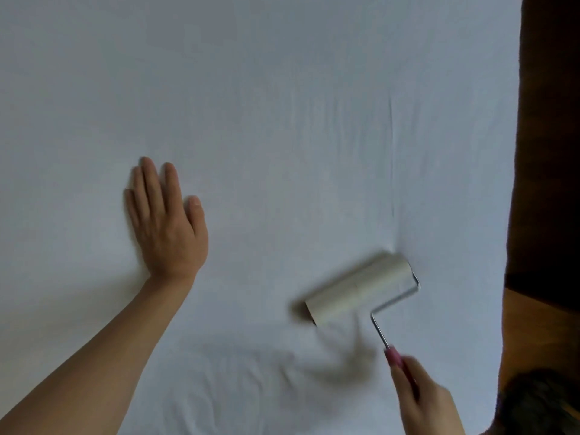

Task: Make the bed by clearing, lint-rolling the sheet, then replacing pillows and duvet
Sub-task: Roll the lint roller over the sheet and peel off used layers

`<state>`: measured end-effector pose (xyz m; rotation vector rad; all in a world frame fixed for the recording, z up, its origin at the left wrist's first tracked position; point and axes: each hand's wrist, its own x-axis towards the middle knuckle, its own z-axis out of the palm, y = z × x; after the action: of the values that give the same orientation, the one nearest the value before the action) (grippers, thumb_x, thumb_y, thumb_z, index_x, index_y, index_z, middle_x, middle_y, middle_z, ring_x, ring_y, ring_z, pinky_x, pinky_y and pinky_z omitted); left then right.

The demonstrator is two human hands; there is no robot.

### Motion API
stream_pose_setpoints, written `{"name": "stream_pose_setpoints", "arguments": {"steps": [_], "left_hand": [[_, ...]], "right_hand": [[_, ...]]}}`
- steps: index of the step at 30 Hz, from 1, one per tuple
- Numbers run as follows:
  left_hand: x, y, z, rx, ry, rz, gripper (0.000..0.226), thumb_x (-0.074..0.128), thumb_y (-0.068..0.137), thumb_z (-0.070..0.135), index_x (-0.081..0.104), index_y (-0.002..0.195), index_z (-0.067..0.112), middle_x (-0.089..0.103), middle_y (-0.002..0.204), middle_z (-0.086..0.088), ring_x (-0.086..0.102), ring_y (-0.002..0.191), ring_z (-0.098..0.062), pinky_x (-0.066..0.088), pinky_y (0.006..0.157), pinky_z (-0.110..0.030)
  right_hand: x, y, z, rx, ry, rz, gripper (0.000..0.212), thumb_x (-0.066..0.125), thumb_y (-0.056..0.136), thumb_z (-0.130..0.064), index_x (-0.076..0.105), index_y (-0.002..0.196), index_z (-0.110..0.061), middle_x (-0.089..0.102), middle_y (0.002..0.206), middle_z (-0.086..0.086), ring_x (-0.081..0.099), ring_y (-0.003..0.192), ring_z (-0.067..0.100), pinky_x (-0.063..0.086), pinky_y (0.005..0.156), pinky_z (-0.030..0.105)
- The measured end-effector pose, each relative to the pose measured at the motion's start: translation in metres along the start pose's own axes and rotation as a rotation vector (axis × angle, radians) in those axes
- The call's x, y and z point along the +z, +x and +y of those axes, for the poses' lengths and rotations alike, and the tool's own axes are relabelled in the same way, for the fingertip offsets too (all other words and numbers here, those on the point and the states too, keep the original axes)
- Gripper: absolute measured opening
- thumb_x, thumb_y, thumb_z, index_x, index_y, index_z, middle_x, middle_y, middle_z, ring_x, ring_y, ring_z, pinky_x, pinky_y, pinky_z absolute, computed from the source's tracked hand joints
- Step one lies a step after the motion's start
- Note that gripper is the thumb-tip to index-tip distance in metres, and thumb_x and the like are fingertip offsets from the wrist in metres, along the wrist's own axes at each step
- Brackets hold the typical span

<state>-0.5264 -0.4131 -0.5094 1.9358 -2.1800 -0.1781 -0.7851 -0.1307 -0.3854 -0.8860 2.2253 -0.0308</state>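
— Hands first: what do we see of them?

— We see our left hand spread flat, palm down, fingers straight and close together, pressing on the white sheet. Our right hand is wrapped around the pink handle of the lint roller, index finger laid along it.

— And where is the roller?

— Its pale drum lies on the sheet to the right of our left hand, well apart from it, tilted with its far end near the bed's right edge. It looks blurred.

— What about the surface and room?

— We see the sheet filling most of the view, with a long crease running away above the drum and soft wrinkles near us. Along the right runs dark wooden floor; something dark and blurred sits at the lower right corner, and we cannot tell what it is.
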Motion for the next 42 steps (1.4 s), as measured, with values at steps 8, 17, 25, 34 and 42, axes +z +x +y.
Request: {"name": "stream_pose_setpoints", "arguments": {"steps": [8,17,25,34,42], "left_hand": [[0.006,0.000,0.000,0.005,0.048,0.027,0.051,0.035,0.102,0.027,0.034,0.147,0.003,0.025,0.156,-0.024,0.023,0.145,-0.039,0.016,0.119,-0.050],[0.005,0.000,-0.001,0.010,0.066,0.037,0.051,0.032,0.102,0.029,0.034,0.147,0.003,0.024,0.156,-0.023,0.023,0.145,-0.038,0.016,0.119,-0.049],[0.006,0.002,0.002,0.018,0.082,0.037,0.051,0.031,0.103,0.029,0.033,0.147,0.004,0.025,0.156,-0.024,0.023,0.145,-0.038,0.013,0.119,-0.047],[-0.002,0.004,0.005,-0.005,0.131,-0.057,0.052,0.029,0.103,0.027,0.028,0.149,0.003,0.019,0.157,-0.025,0.017,0.147,-0.039,0.010,0.119,-0.050],[-0.020,-0.072,0.030,0.244,0.043,-0.164,0.053,0.032,0.103,0.029,0.032,0.147,0.000,0.023,0.156,-0.026,0.021,0.145,-0.041,0.013,0.118,-0.050]], "right_hand": [[-0.023,-0.003,0.014,-0.433,-0.043,-0.128,0.025,0.031,0.097,0.003,0.056,0.096,0.002,0.060,0.107,0.004,0.064,0.061,0.005,0.048,0.060,0.007],[-0.023,0.124,-0.162,-0.203,0.241,0.171,0.040,0.041,0.098,-0.053,0.052,0.077,-0.021,0.039,0.046,-0.002,0.037,0.043,0.015,0.031,0.046,0.036],[-0.058,0.213,-0.230,-0.171,0.216,0.129,0.032,0.043,0.098,-0.040,0.054,0.077,-0.019,0.048,0.059,-0.006,0.044,0.051,0.014,0.028,0.049,0.028],[-0.046,0.105,-0.066,-0.034,0.178,0.077,0.045,0.041,0.095,-0.058,0.060,0.081,-0.020,0.042,0.048,-0.005,0.034,0.045,0.012,0.031,0.049,0.032],[-0.037,-0.025,0.076,0.148,0.182,-0.005,0.037,0.039,0.084,-0.058,0.060,0.102,-0.033,0.060,0.054,0.001,0.049,0.041,0.011,0.035,0.037,0.031]]}}
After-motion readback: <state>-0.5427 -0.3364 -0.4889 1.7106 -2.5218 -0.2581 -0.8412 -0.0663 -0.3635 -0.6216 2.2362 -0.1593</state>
